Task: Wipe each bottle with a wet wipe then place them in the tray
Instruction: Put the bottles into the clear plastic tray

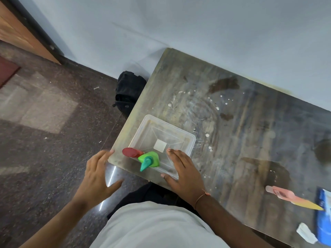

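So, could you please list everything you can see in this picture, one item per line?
Tray: one, clear plastic, at the table's near left corner.
Green bottle: one, teal cap, in the tray.
Red bottle: one, at the tray's left edge.
Pink bottle: one, yellow tip, lying on the table, right.
Wipe: one, white, crumpled, near right.
Wipe pack: one, blue, right edge.
Table: one, stained grey-brown.
Bag: one, black, on the floor.
Left hand: open, off the table's corner.
Right hand: flat on the tray.

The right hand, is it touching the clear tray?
Touching. The head view shows the right hand lying flat across the clear tray's near corner, its fingertips over the rim.
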A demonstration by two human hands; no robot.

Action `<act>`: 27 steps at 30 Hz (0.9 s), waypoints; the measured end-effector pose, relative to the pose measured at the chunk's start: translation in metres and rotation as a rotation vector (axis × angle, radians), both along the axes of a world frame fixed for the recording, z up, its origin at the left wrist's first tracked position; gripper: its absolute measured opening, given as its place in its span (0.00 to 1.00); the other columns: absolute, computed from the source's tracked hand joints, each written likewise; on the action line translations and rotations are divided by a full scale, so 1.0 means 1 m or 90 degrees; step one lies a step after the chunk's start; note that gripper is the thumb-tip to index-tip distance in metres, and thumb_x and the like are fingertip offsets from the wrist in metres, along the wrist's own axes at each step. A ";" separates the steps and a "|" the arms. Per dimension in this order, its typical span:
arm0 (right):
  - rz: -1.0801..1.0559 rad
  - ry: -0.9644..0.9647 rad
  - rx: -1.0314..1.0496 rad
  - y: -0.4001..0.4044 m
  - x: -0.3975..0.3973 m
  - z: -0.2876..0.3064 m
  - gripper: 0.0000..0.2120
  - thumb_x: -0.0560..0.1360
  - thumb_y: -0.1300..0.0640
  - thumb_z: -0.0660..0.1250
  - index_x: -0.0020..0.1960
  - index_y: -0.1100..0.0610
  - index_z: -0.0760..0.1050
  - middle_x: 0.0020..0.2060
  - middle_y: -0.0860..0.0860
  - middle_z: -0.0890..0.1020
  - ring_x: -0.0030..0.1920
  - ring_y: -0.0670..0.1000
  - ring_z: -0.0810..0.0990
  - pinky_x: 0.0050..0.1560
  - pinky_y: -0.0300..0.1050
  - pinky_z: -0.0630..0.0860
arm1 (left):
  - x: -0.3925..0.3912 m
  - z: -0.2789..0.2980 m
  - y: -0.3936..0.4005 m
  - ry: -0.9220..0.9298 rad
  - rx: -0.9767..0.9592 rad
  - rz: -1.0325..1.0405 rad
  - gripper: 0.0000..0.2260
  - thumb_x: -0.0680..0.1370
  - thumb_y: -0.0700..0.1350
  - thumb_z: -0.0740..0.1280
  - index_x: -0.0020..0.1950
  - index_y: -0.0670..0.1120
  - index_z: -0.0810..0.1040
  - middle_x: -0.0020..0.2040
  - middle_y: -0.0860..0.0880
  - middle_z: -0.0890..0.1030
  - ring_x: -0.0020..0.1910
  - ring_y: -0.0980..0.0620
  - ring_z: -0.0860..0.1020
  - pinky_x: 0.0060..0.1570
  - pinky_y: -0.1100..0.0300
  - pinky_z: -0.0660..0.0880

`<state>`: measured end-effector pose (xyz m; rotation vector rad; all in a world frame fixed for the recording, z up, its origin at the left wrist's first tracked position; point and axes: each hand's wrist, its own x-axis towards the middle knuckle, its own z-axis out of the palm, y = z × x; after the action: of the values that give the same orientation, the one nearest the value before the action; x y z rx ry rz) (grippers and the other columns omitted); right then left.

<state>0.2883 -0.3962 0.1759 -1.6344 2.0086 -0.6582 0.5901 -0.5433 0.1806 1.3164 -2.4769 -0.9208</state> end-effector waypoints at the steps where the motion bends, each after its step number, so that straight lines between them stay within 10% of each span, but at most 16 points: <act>1: -0.006 0.003 0.000 0.005 -0.004 0.000 0.37 0.80 0.44 0.72 0.83 0.52 0.63 0.80 0.47 0.69 0.79 0.52 0.66 0.82 0.47 0.62 | 0.003 -0.004 0.010 -0.006 -0.012 0.001 0.41 0.73 0.70 0.67 0.80 0.48 0.65 0.75 0.46 0.66 0.74 0.47 0.65 0.73 0.42 0.64; 10: -0.031 0.016 0.029 0.072 -0.051 -0.008 0.36 0.82 0.39 0.68 0.84 0.50 0.62 0.81 0.44 0.68 0.83 0.50 0.60 0.83 0.44 0.56 | -0.046 -0.022 0.087 -0.031 0.041 -0.134 0.18 0.78 0.56 0.68 0.65 0.52 0.75 0.65 0.55 0.73 0.63 0.46 0.76 0.66 0.57 0.68; 27: -0.158 0.123 -0.005 0.270 -0.203 0.008 0.32 0.81 0.42 0.69 0.81 0.53 0.68 0.75 0.48 0.75 0.80 0.53 0.66 0.81 0.51 0.64 | -0.345 -0.008 0.228 0.014 0.038 -0.407 0.26 0.79 0.55 0.69 0.77 0.54 0.69 0.72 0.54 0.72 0.71 0.52 0.71 0.71 0.57 0.68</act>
<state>0.0849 -0.1262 0.1844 -1.5156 2.3766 -0.6137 0.2449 -0.3155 0.1723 0.4996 -2.9180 -1.1203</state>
